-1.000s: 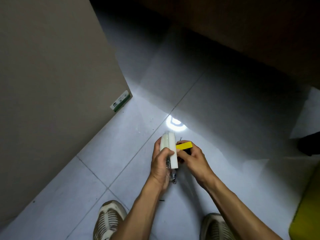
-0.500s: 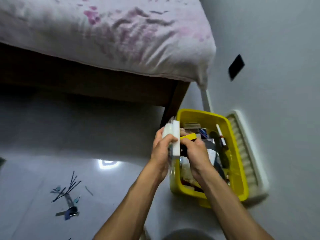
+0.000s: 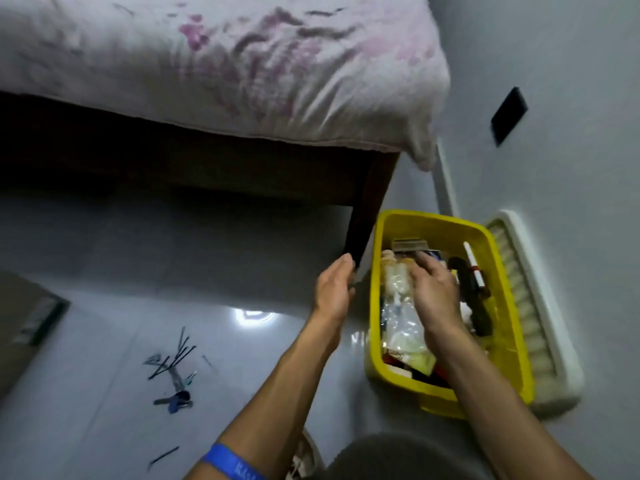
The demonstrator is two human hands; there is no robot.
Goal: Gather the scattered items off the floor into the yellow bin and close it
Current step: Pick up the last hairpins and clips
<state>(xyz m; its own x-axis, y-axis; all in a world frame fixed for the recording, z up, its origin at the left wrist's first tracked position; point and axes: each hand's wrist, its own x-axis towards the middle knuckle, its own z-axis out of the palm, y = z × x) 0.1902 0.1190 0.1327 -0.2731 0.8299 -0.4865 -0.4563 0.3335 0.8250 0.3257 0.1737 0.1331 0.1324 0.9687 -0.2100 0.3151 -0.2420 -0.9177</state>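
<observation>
Pale glossy tiled floor (image 3: 104,427), a lamp's glare (image 3: 254,315) reflected on it, grey wall (image 3: 571,46) behind the bin. Landmark for all entries: the yellow bin (image 3: 375,306).

Nearest me: my knee (image 3: 398,455), dark and blurred, below the bin; a shoe (image 3: 304,459) partly seen beside it. A blue wristband (image 3: 232,462) sits on my left forearm.

My left hand (image 3: 334,292): just left of the bin, outside its wall, fingers straight and together, holding nothing.

My right hand (image 3: 434,296): above the bin's inside, fingers loosely spread and relaxed; I cannot tell whether the fingertips touch the contents beneath them.

Yellow bin: on the floor, open, no lid on it. Inside, under and beside my right hand: clear plastic bags (image 3: 403,320), a white marker with a red band (image 3: 473,265) toward the bin's right wall, a dark object (image 3: 471,292) next to the marker, a grey flat item (image 3: 408,244) at the far end. Other contents too blurred to name.

White ribbed lid (image 3: 540,306): right of the bin, touching its wall, leaning by the grey wall.

Scattered items (image 3: 173,372): well left of the bin, on the floor, thin dark sticks and small blue-grey pieces. One more thin dark stick (image 3: 162,457) lies nearer to me.

Cardboard edge (image 3: 20,327): far left of the bin.

Dark wooden bed leg (image 3: 367,216): just beyond the bin's far left corner. Bed frame (image 3: 173,161) and white sheet with purple floral print (image 3: 225,57): beyond and above the bin.

Black plate (image 3: 509,116): on the wall, above the bin.
</observation>
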